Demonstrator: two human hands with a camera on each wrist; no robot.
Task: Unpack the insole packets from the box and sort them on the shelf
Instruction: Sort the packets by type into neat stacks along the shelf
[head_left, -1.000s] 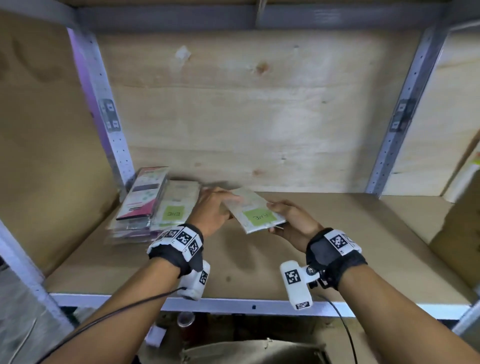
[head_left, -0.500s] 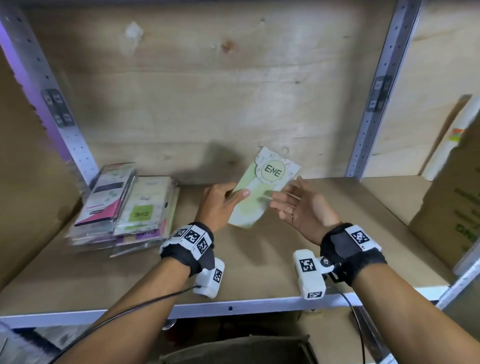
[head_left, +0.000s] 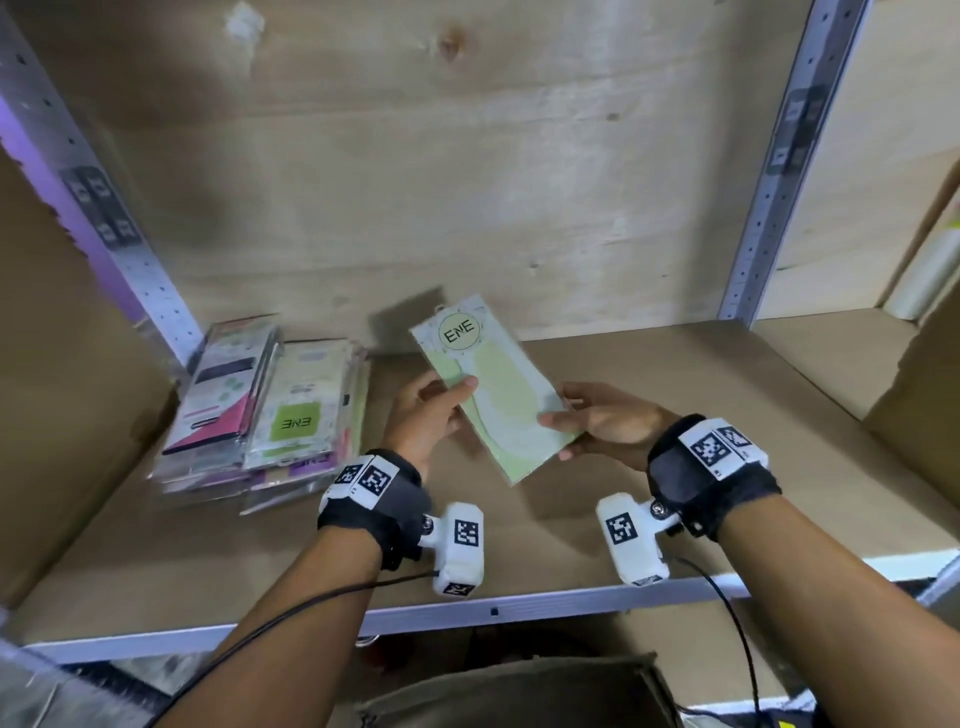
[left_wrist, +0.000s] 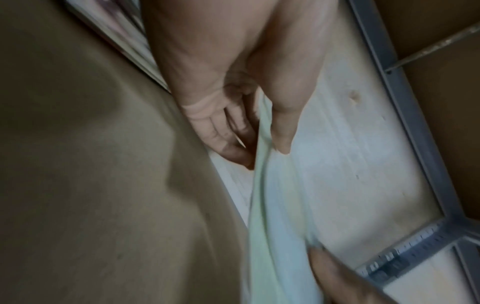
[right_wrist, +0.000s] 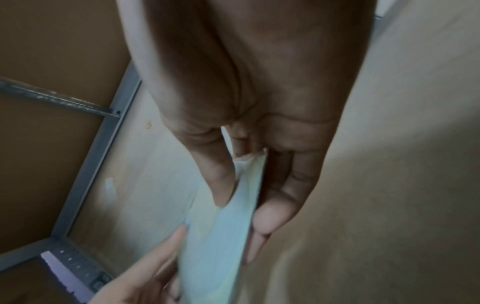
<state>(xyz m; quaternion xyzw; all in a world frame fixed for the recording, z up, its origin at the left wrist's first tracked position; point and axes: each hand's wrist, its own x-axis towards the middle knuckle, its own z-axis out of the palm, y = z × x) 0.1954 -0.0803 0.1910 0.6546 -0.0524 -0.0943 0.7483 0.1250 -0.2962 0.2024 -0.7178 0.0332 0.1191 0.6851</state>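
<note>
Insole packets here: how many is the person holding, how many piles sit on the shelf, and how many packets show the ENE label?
Packets held in the hands: 1, the green ENE packet, gripped by the left hand and the right hand.
Piles on the shelf: 2, the left pile and the right pile; their packets overlap too much to count.
Packets with ENE showing: 2.
Total: 1 loose packet and 2 piles.

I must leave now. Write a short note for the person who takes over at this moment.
Left hand: grips the left edge of the green ENE packet.
Right hand: pinches the same packet's right edge.
The packet is above the shelf, not laid down.
Done: a pile of sorted packets lies at the shelf's left end.
Left: place this packet, then continue from the box below the shelf; its contents are not visible.
</note>
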